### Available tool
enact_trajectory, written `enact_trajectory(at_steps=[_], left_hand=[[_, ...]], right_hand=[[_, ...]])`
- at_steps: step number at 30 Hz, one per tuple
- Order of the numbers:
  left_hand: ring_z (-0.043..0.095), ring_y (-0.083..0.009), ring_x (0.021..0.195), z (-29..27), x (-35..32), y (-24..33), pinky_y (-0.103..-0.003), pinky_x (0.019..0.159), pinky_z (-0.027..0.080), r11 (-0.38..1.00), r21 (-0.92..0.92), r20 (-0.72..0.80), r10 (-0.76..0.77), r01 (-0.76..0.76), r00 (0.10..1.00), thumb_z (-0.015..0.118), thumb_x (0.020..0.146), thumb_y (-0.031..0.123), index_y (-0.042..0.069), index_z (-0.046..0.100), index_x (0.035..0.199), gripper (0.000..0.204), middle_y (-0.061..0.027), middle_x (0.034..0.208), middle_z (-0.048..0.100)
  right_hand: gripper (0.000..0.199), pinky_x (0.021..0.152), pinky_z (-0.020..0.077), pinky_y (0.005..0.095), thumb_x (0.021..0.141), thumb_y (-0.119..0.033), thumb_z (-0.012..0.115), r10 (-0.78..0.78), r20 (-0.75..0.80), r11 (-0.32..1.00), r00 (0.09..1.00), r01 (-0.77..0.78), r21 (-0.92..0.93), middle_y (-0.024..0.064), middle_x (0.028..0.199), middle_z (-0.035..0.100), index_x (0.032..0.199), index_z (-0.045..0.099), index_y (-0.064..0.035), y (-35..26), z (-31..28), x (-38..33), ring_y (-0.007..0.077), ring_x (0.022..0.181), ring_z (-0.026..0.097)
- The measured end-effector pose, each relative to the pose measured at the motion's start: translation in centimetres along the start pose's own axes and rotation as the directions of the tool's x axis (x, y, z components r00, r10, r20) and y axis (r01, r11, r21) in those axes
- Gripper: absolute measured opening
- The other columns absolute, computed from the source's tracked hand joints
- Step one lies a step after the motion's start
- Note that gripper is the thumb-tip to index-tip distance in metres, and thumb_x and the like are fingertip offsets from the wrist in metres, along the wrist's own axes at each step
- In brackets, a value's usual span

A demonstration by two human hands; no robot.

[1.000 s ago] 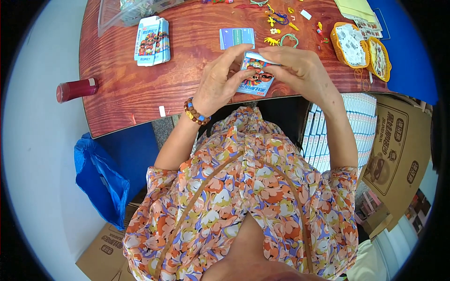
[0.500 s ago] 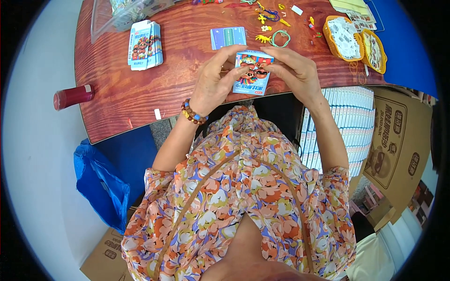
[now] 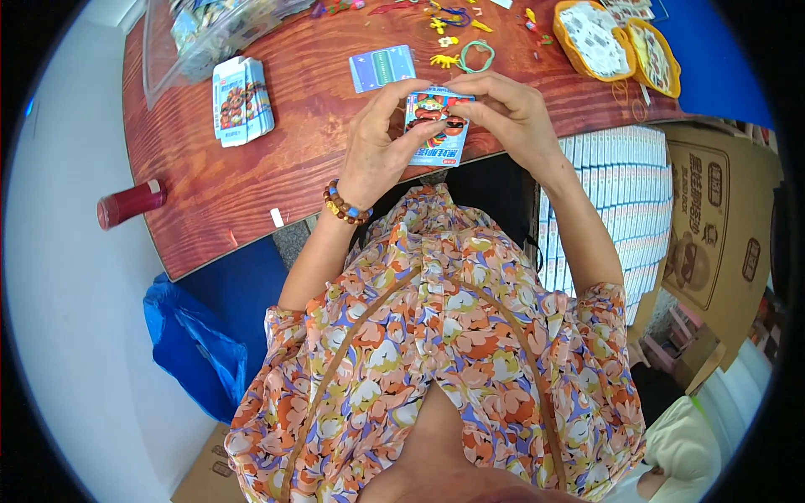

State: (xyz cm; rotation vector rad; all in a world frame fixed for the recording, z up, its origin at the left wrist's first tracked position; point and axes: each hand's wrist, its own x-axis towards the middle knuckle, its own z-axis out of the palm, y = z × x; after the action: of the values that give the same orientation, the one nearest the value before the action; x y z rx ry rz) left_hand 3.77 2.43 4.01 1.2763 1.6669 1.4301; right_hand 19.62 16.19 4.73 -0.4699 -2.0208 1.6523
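From my remote seat, head view: both hands meet over the near edge of the wooden table (image 3: 251, 193). Left hand (image 3: 381, 142) pinches the small printed packet (image 3: 440, 126) from its left side, thumb under, fingertips curled on the top edge — closed on it. Right hand (image 3: 503, 113) comes in from the right, fingers bent onto the packet's upper corner, also gripping. Packet sits upright-ish between the two, face toward the camera, held just above the table edge; I can't tell if its lower edge touches the wood.

A beaded bracelet (image 3: 345, 204) on the left wrist. Just beyond the hands, a blue card (image 3: 382, 67) lies flat, and a green rubber ring (image 3: 476, 57) beside small coloured bits. Farther left, a stack of similar packets (image 3: 241, 101). Far right, an open yellow case (image 3: 616, 42). A dark red cylinder (image 3: 130, 204) lies at the table's left edge — well apart from the hands
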Motion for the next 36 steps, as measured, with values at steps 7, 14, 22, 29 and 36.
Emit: enact_trajectory(at_steps=[7, 14, 22, 29, 36], left_hand=[[0.068, -0.0163, 0.091, 1.9, 0.4, -0.4, -0.030, 0.078, 0.058, 0.943, -0.302, 0.019, -0.139, 0.138, 0.990, 0.069, 0.087, -0.003, 0.001, 0.054, 0.124, 0.039, -0.0102, 0.104, 0.066], [0.064, -0.0208, 0.104, 3.9, 0.4, -1.5, -0.031, 0.085, 0.057, 0.962, -0.270, 0.089, -0.011, 0.035, 0.996, 0.064, 0.090, -0.006, -0.001, 0.048, 0.131, 0.045, -0.0138, 0.118, 0.060], [0.064, -0.0190, 0.100, 8.3, 1.9, 1.8, -0.030, 0.087, 0.052, 0.961, -0.257, 0.336, -0.011, 0.102, 0.942, 0.063, 0.091, -0.004, 0.007, 0.033, 0.149, 0.066, -0.0138, 0.118, 0.059], [0.063, -0.0163, 0.099, 6.2, 2.2, 1.0, -0.030, 0.085, 0.052, 0.994, 0.091, 0.378, -0.086, 0.055, 0.922, 0.062, 0.093, 0.000, 0.008, 0.039, 0.148, 0.060, -0.0113, 0.118, 0.061], [0.064, -0.0143, 0.097, 4.8, 1.6, 0.6, -0.027, 0.082, 0.051, 0.927, 0.370, 0.352, -0.197, 0.057, 0.915, 0.063, 0.092, 0.000, 0.007, 0.045, 0.144, 0.055, -0.0097, 0.111, 0.066]], right_hand=[[0.020, 0.085, 0.0530, 0.0268, 0.093, -0.007, 0.064, 0.151, -0.145, 0.987, 0.978, -0.140, 0.084, 0.0066, 0.103, 0.069, 0.111, 0.067, 0.0014, 0.7, 0.6, -1.2, 0.0122, 0.095, 0.066], [0.026, 0.068, 0.0489, 0.0246, 0.094, -0.021, 0.066, 0.265, -0.149, 0.953, 0.953, -0.234, 0.193, 0.0000, 0.088, 0.067, 0.111, 0.067, -0.0018, 2.0, -0.5, -4.7, 0.0078, 0.079, 0.061], [0.034, 0.064, 0.0539, 0.0279, 0.098, -0.026, 0.056, -0.090, -0.944, 0.853, 0.317, -0.465, -0.237, 0.0113, 0.092, 0.074, 0.098, 0.071, 0.0040, 0.0, -20.6, -29.5, 0.0149, 0.075, 0.069], [0.040, 0.083, 0.0513, 0.0467, 0.090, -0.044, 0.062, -0.133, -0.991, -0.129, -0.028, -0.991, 0.046, 0.0175, 0.106, 0.070, 0.119, 0.067, -0.0174, 3.5, -31.0, -50.3, 0.0392, 0.098, 0.065], [0.041, 0.088, 0.0507, 0.0475, 0.094, -0.036, 0.057, 0.223, -0.975, -0.226, -0.011, -0.973, -0.041, 0.0164, 0.110, 0.069, 0.128, 0.061, -0.0141, 9.3, -34.4, -52.1, 0.0392, 0.104, 0.063]])
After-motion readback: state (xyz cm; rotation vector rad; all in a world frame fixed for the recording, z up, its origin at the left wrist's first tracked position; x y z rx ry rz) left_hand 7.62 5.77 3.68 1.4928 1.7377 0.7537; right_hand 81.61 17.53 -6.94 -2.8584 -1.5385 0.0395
